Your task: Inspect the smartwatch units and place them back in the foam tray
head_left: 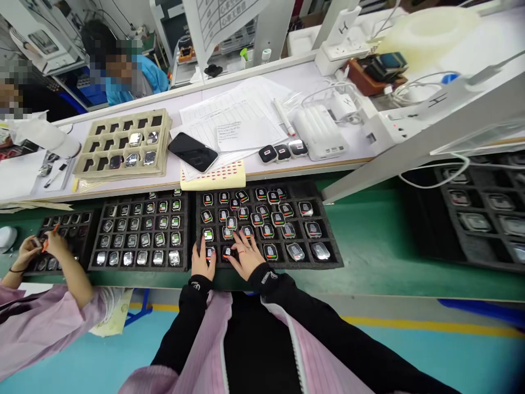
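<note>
A dark foam tray (334, 257) in front of me holds several square smartwatch bodies, many with lit screens, and some lie on top of others. Over its front left corner is my left hand (202, 265), its fingers apart at a watch with a green and white screen (208, 235). Another watch (210, 254) shows partly between its thumb and finger. My right hand (248, 259) lies with fingers spread over the front row. Its thumb is by a watch (228, 252) and its fingertips reach a watch (247, 230) behind. Contact under the fingertips is partly hidden.
A second foam tray of watches (135, 239) stands to the left, where a co-worker's hands (53, 243) hold something orange. The shelf behind bears a beige tray (123, 143), a phone (193, 152), papers (238, 128) and a white charger block (320, 131). A slanting post (356, 172) stands right.
</note>
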A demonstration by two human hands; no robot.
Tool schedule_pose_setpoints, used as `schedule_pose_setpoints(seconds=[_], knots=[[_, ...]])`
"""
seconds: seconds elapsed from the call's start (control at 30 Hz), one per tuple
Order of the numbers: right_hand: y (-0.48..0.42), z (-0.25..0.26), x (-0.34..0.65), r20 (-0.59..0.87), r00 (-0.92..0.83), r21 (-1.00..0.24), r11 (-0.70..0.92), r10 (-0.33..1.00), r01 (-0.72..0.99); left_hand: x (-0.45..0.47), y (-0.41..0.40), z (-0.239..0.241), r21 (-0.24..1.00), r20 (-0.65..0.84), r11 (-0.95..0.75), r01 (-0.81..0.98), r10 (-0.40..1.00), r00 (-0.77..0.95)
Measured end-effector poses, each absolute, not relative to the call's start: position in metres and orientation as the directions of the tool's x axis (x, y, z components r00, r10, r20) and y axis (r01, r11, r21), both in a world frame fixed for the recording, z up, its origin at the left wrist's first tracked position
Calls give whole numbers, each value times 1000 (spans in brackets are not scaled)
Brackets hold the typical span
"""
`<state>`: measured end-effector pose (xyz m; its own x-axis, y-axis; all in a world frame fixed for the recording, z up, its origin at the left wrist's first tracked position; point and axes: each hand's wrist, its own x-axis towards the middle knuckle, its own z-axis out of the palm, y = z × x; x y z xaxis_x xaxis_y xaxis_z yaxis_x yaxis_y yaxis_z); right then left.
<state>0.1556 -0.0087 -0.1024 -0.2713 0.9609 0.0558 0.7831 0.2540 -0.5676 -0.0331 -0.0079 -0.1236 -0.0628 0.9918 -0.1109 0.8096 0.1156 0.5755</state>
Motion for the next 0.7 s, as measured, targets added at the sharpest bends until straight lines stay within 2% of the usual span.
schedule_pose_setpoints(seconds=[0.17,0.4,0.53,0.7], knots=[[-22,-109,179,100,-150,-568,180,984,803,-35,-6,-122,584,-134,116,804,990,-46],[-24,-118,194,63,-150,-574,159,987,804,-40,-3,-129,634,-82,82,769,996,-39],[-25,-117,207,100,-43,-591,94,994,801,-43,-2,-136,711,-68,130,691,991,-117],[-28,-121,221,123,80,-548,0,989,837,-47,0,-146,741,-57,161,652,982,-177]])
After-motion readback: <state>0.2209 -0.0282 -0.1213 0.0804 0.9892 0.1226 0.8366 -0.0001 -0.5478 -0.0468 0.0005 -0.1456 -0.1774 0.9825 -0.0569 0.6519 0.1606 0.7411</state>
